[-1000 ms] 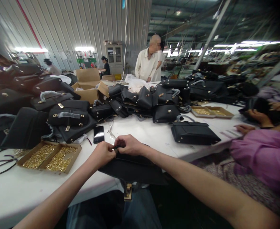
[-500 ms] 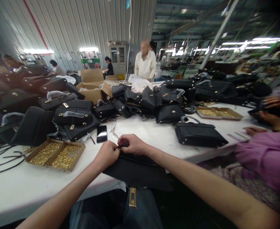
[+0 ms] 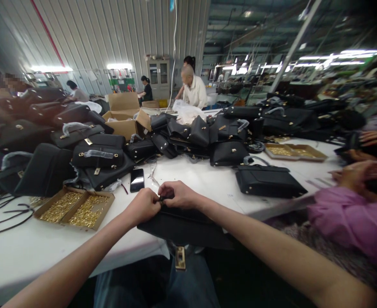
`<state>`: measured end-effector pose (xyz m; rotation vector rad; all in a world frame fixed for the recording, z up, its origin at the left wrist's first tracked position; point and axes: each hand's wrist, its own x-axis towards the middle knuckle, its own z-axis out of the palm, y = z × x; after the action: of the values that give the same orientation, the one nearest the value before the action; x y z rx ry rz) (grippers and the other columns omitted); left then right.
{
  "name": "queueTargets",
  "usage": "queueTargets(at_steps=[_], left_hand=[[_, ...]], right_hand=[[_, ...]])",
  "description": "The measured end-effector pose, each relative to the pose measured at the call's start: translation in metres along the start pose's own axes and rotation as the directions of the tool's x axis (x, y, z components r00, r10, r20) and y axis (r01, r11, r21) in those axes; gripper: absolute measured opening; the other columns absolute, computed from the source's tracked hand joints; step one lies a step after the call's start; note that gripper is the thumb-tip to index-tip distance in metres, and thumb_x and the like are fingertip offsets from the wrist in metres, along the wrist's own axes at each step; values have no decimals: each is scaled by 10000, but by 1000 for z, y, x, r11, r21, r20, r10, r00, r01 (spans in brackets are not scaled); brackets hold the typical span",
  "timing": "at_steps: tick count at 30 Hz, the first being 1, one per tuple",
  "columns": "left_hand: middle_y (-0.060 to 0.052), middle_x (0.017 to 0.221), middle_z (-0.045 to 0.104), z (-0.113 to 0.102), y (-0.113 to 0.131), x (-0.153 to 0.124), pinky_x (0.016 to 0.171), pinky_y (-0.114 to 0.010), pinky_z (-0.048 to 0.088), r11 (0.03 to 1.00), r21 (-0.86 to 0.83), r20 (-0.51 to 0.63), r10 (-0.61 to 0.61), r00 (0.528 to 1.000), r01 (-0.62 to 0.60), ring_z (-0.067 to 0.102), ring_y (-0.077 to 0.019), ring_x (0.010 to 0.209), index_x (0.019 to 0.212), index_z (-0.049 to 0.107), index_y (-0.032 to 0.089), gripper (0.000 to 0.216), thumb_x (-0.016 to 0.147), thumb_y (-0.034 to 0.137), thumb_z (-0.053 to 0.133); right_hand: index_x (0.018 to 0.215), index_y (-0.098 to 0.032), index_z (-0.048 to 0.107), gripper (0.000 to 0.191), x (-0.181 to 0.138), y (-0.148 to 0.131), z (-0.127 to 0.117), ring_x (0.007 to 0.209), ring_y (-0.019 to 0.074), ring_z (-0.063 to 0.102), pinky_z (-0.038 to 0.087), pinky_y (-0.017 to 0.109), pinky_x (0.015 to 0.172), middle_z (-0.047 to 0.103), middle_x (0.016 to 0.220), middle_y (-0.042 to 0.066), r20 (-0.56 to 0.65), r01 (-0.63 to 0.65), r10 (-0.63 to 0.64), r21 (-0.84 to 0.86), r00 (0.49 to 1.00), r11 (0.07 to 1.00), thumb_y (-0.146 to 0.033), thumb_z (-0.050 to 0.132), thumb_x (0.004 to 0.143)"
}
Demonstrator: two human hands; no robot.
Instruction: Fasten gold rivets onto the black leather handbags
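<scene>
A black handbag point(image 3: 178, 229) rests at the table's front edge and partly over my lap, with a gold clasp plate point(image 3: 180, 258) hanging from it. At its upper left corner my left hand point(image 3: 147, 204) is closed, thumb and fingers pinched together. Close beside it, almost touching, my right hand point(image 3: 177, 194) curls its fingers around a small black piece at the bag's edge. Whatever lies right between the fingertips is mostly hidden; it looks like a dark strap end or tab of the bag.
A cardboard tray of small gold fittings point(image 3: 88, 209) stands at left, a phone point(image 3: 137, 180) beyond it. Black bags point(image 3: 100, 149) are heaped across the back. Another bag point(image 3: 268, 182) and gold-fittings tray point(image 3: 294, 152) lie right, near a co-worker's purple sleeve point(image 3: 351, 214). Black cords point(image 3: 11, 218) lie far left.
My hands stay at the same corner, with only a slight shift. The clasp plate has swung up a little. The co-worker's hands at right have moved, and a person at the back has leaned left.
</scene>
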<state>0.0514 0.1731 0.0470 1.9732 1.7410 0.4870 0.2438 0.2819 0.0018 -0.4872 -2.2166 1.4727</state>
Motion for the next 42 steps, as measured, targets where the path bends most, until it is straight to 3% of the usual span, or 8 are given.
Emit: queueTargets(at_steps=[6,12,22,29,35,42], left_hand=[[34,570,243,-2,-4,-3,534,-308,180,997,-74,-7,3,1000,-4,305,-90,560,539,454,151,279,772,201,598],[32,582,243,-10,-6,-8,516,-299,152,980,-197,82,38,996,-21,282,-90,558,546,447,157,295,788,240,595],[30,581,261,-7,-8,-8,523,-283,181,989,-141,14,48,999,-46,316,-88,565,545,482,146,297,793,239,619],[36,560,241,-5,-18,-9,500,-293,139,958,-287,41,44,998,-31,258,-81,540,534,440,155,349,818,275,603],[37,563,230,0,-21,-10,509,-287,163,963,-250,-41,96,995,-103,281,-74,537,521,442,146,318,784,209,608],[46,554,207,2,-20,-9,528,-302,195,965,-239,-105,85,991,-108,305,-80,541,521,486,138,270,739,181,639]], right_hand=[[1126,-176,731,376,-2,0,5,888,156,694,531,243,801,756,991,19,-18,-8,9,19,1000,1000,-137,754,753],[1130,-176,730,364,-8,-6,9,889,166,711,535,238,776,767,987,25,-19,-28,29,23,999,999,-179,788,771],[1058,-165,763,289,-5,-13,15,893,184,738,571,264,808,786,985,30,-38,-39,39,-1,999,999,-213,764,773],[1037,-156,749,269,-3,-9,18,870,182,727,563,254,773,775,957,35,-79,-90,91,16,993,996,-208,769,774],[1023,-148,766,272,-1,-16,19,858,188,730,559,255,759,781,948,46,-83,-131,133,27,988,991,-215,782,760],[1003,-159,783,264,3,-18,20,832,186,720,553,253,736,777,915,39,-81,-175,174,-3,981,985,-203,778,743]])
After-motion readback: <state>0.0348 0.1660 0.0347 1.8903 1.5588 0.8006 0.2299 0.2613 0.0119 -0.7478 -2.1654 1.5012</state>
